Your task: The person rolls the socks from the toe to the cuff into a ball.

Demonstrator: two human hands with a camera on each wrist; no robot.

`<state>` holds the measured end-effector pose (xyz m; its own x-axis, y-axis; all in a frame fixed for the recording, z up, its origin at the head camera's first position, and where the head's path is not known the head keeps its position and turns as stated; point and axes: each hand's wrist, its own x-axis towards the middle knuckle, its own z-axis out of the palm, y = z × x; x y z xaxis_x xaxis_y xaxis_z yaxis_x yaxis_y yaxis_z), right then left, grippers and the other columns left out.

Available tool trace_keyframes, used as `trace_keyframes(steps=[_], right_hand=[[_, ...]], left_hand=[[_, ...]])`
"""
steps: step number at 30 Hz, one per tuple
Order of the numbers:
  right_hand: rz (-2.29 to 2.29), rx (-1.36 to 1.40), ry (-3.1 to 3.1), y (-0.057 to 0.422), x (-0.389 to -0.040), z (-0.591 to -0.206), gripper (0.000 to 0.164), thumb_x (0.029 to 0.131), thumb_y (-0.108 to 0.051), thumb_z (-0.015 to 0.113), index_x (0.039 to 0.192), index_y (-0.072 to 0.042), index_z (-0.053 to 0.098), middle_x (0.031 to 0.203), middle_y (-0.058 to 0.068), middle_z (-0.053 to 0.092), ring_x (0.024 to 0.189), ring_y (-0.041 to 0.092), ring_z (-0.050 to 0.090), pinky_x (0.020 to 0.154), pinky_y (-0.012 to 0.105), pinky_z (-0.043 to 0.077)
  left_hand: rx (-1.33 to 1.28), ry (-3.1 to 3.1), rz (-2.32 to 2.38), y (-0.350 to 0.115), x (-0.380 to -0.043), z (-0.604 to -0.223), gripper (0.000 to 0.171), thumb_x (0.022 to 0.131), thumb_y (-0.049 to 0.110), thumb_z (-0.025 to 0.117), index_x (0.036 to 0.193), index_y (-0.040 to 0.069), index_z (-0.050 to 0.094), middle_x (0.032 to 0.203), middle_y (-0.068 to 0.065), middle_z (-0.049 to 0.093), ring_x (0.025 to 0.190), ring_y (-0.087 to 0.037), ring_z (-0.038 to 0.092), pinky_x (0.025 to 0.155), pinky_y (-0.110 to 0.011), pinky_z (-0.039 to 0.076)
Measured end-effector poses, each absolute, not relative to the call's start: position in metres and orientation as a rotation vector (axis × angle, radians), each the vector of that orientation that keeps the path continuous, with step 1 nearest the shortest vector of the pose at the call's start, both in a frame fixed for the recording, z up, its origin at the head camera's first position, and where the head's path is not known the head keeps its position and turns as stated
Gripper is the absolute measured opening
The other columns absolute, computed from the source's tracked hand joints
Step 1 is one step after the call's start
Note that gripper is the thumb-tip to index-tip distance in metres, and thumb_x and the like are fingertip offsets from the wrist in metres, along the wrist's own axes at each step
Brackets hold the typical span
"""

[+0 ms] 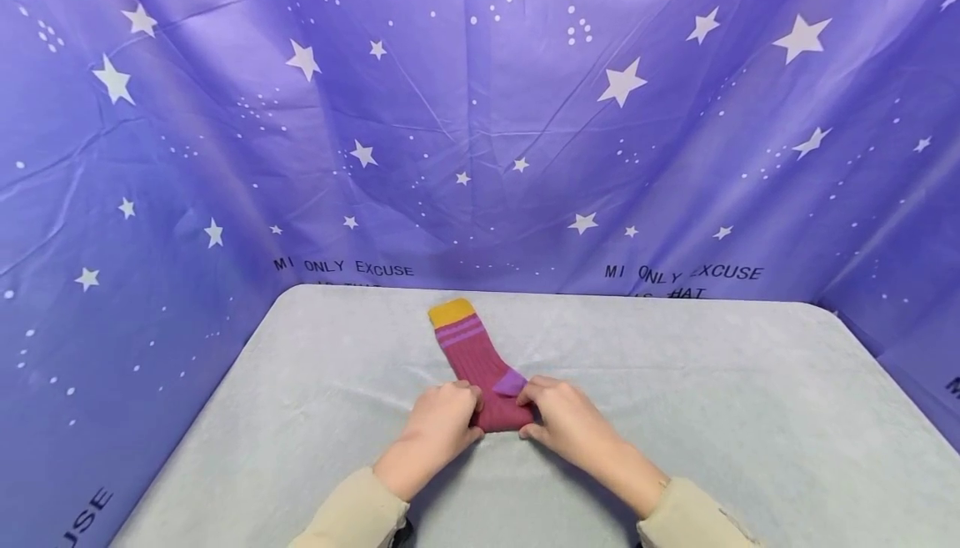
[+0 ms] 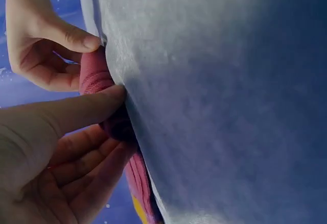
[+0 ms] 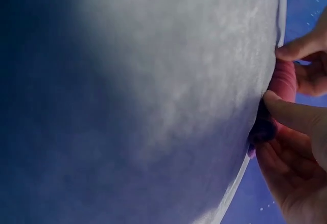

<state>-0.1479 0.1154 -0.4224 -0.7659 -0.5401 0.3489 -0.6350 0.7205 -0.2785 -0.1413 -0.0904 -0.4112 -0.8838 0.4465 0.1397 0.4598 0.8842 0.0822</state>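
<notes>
While both hands work low in the head view, the sock (image 1: 476,364) lies on the pale table (image 1: 750,414), yellow cuff (image 1: 452,313) farthest away, left hand (image 1: 442,419) and right hand (image 1: 566,414) pinching its near end. The left wrist view shows that end curled into a roll (image 2: 94,73) (fairly snug, I'd say). In the right wrist view both grip it; even pressure should keep it straight.

The sock (image 1: 474,360) is matt, ribbed knit. Velvety cloth with a faint sheen covers the tabletop (image 1: 720,414). The far curtain (image 1: 495,89) is smooth, slightly glossy fabric.
</notes>
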Motion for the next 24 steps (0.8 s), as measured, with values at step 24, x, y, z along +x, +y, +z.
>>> trace_keyframes(steps=[24], right_hand=[[1.225,0.674,-2.81,0.095,-0.131,-0.407,0.013,0.074,-0.01,0.075,0.083,-0.013,0.066,0.068,-0.009,0.058,0.061,-0.003,0.049,0.056,0.016,0.044]], left_hand=[[-0.452,-2.942,-1.394,-0.134,-0.134,-0.413,0.009,0.073,0.009,0.073,0.08,0.011,0.069,0.07,0.006,0.06,0.063,-0.003,0.052,0.056,-0.018,0.044]])
